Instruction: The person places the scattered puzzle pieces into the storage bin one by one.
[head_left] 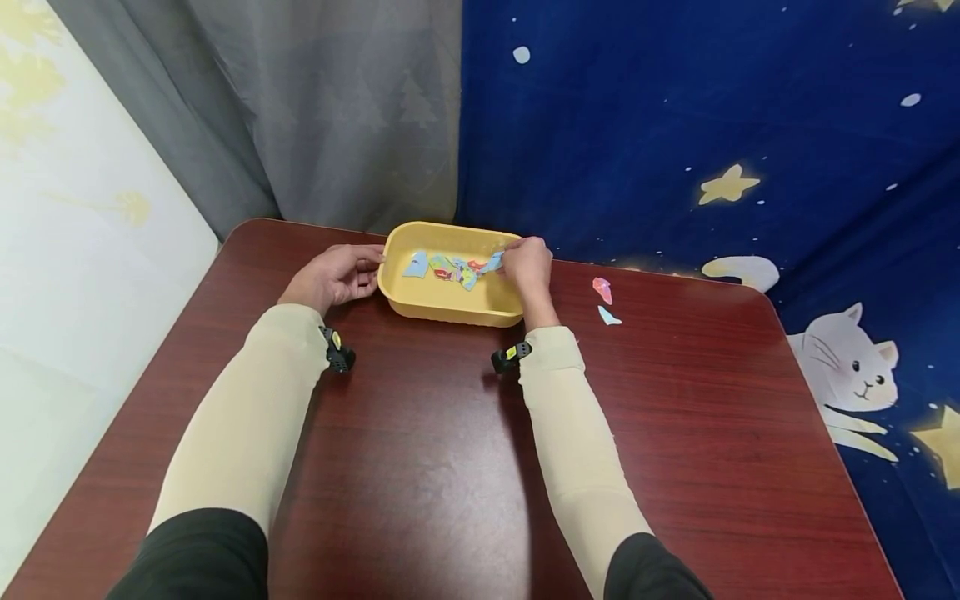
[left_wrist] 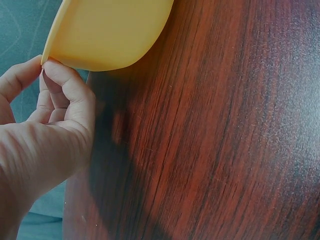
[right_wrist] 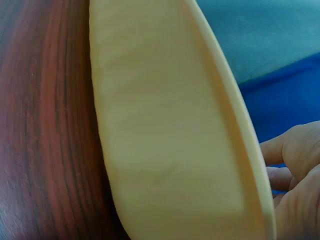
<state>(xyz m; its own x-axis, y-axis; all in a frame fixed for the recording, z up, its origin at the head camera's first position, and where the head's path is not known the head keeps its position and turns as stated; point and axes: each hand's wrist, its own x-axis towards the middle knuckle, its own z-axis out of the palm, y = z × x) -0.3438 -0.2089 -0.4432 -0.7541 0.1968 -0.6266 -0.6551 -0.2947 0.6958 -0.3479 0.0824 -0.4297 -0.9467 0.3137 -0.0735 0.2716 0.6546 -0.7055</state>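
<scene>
A yellow plastic basin (head_left: 457,315) stands near the back edge of the table. My left hand (head_left: 341,275) pinches its left rim between thumb and fingers, as the left wrist view (left_wrist: 55,115) also shows. Several thin, irregular colourful pieces (head_left: 442,268) lie inside, with a pale blue piece (head_left: 416,265) at their left. Over the basin's right end, my right hand (head_left: 528,267) reaches in with curled fingers at a light blue piece (head_left: 492,262), apparently pinching it. Those fingertips are partly hidden; in the right wrist view the basin's wall (right_wrist: 160,125) covers them.
To the right of the basin, a pink-red piece (head_left: 603,290) and a small light blue piece (head_left: 609,316) lie on the dark red wooden table (head_left: 435,467). Grey (head_left: 360,108) and blue (head_left: 600,125) curtains hang close behind the table's back edge.
</scene>
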